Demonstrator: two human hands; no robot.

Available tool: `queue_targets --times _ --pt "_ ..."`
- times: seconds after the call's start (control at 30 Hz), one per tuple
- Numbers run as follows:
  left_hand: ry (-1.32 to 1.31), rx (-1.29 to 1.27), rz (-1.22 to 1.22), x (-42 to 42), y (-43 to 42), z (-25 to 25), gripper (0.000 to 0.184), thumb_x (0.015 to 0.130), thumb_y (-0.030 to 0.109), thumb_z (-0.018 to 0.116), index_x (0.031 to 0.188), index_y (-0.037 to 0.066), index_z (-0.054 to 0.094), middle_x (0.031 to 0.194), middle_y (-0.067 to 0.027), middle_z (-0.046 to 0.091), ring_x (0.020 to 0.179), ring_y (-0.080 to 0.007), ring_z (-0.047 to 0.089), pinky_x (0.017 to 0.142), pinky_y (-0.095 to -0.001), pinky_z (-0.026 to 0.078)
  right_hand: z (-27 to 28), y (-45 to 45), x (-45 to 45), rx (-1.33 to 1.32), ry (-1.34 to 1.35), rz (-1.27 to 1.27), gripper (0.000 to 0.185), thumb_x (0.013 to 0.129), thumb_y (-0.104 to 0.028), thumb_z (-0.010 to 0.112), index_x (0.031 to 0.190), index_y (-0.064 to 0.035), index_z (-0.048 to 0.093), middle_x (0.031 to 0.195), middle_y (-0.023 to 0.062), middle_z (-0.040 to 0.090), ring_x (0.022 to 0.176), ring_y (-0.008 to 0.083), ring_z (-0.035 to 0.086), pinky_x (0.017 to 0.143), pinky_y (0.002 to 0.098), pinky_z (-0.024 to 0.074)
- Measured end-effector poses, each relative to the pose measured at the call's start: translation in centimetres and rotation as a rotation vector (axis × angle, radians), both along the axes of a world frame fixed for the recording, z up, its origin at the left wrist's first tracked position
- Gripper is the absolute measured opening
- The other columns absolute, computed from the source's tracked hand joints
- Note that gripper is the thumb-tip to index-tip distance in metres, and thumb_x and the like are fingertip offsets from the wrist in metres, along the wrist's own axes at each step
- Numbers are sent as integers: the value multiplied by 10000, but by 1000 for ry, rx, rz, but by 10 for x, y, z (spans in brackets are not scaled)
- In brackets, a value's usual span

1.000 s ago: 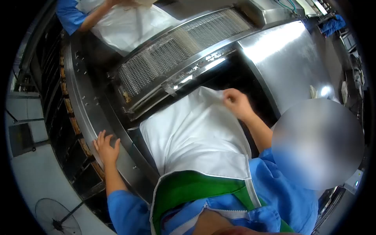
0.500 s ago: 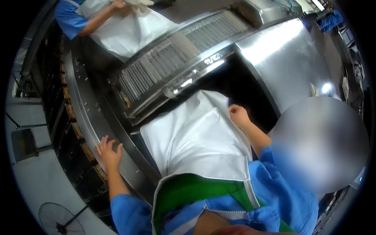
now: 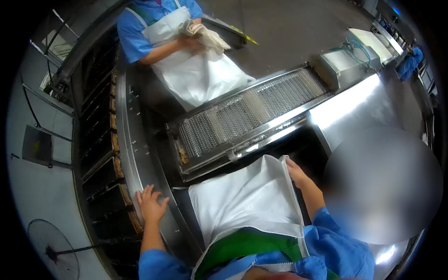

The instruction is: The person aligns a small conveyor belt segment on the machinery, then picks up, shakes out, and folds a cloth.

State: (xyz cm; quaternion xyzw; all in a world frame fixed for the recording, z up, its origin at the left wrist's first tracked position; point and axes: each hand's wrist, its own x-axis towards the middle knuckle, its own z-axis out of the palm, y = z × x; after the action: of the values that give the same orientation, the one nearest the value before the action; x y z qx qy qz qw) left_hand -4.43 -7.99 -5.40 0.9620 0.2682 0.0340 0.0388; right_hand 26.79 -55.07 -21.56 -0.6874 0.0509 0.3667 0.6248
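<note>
The left hand (image 3: 152, 205), released, rests on the rail (image 3: 132, 161) left of the conveyor (image 3: 252, 109). The right hand (image 3: 297, 174), nearby, grasps the apron (image 3: 245, 200).

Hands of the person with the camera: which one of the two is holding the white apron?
The right hand: its fingers hold the edge of the white apron, while the left hand is spread on the metal ledge.

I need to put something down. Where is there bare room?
The steel cover, bordered by mesh belt and hose box, looks bare; so does the belt, bar yellowish bits at its left end. Crowded: nearer side, where the right hand holds the apron.
</note>
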Motion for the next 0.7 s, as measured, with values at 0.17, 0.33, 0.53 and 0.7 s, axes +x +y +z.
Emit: queue_targets --times 0.17,0.33,0.53,0.7 --pt "-3 -5 17 -2 1 -3 340 709 363 811 908 100 727 1327 -115 590 1343 -292 449 1202 -531 163 72 79 -19 -251 -498 600 755 773 -321 791 1430 -98 493 1453 157 501 1331 286 492 1097 351 401" --pt "-9 -5 18 -1 1 -4 346 704 370 816 898 96 732 1326 -112 594 1341 -291 452 1201 -533 162 81 144 -82 -322 -581 1298 863 677 -610 765 1411 -216 536 1483 71 488 1257 330 545 1048 420 427" --pt "35 -3 34 2 -2 3 345 707 370 815 899 93 737 1315 -101 603 1357 -278 433 1204 -525 161 69 136 -77 -377 -674 1225 335 780 -351 692 1083 -213 733 1056 92 707 978 281 672 828 411 532" --pt "28 -24 44 1 -3 1 322 708 357 813 881 96 738 1305 -94 608 1358 -268 433 1206 -517 155 73 62 -27 -891 -727 541 190 773 -221 684 921 -106 713 1065 125 672 968 323 662 829 429 544"
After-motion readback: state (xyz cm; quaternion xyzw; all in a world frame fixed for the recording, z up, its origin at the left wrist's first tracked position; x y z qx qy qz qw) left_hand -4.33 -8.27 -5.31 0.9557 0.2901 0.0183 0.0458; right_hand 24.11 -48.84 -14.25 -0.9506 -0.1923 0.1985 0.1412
